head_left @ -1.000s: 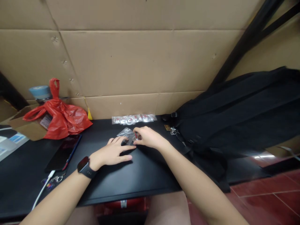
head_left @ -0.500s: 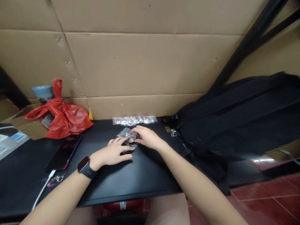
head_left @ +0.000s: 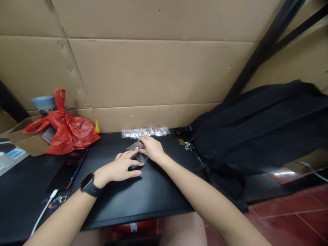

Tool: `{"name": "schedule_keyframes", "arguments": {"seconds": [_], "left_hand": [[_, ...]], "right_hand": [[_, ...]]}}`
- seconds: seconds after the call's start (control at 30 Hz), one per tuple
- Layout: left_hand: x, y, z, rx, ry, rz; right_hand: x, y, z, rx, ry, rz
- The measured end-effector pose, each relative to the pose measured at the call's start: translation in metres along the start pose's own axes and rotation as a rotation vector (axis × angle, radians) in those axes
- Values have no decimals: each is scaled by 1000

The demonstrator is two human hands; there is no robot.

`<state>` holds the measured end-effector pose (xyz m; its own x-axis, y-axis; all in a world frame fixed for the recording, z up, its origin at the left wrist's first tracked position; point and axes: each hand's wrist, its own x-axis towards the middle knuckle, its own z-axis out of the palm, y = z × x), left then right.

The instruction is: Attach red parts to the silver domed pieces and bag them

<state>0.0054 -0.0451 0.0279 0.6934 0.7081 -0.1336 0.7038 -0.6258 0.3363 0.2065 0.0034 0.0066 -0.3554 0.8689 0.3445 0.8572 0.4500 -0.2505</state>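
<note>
A small round silvery disc with a red mark (head_left: 137, 147) lies at the clear plastic bag (head_left: 140, 158) on the black tabletop. My right hand (head_left: 153, 149) has its fingers curled and closed at the disc's right edge. Whether the disc is inside the bag or on top of it, I cannot tell. My left hand (head_left: 120, 168) is palm down with its fingers spread, the fingertips touching the bag's left side. Just beyond the hands is a row of similar discs in clear wrappers (head_left: 134, 133).
A red plastic bag (head_left: 74, 131), a cardboard box (head_left: 34, 145) and a phone on a white cable (head_left: 68, 169) are to the left. On the right rests a black backpack (head_left: 256, 130) with keys (head_left: 189, 147) beside it. A cardboard wall (head_left: 143, 75) rises behind the tabletop (head_left: 123, 201).
My right hand has moved slightly left with the disc, towards the bag's far left part. My left hand has stayed nearly in place. The whole view has shifted a little.
</note>
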Motion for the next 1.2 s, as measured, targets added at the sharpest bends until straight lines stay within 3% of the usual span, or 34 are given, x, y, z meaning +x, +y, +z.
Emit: {"name": "schedule_keyframes", "arguments": {"seconds": [0.13, 0.27, 0.4, 0.6, 0.77, 1.0, 1.2], "left_hand": [[0, -6, -2, 6, 11, -13], [-1, -12, -4, 8, 58, 43], [0, -15, -3, 14, 146, 72], [9, -20, 7, 61, 333, -13], [14, -26, 10, 48, 428, -58], [15, -29, 6, -103, 532, -82], [18, -37, 13, -80, 598, -42]], "right_hand": [[-1, -3, 3, -9, -26, -30], [-7, 5, -3, 99, -101, -153], [-12, 17, -13, 230, -196, -247], [-15, 17, -18, 227, -248, -283], [-13, 14, -13, 258, -215, -279], [-13, 15, -3, 435, -165, -112], [-14, 11, -2, 317, -5, -191]]}}
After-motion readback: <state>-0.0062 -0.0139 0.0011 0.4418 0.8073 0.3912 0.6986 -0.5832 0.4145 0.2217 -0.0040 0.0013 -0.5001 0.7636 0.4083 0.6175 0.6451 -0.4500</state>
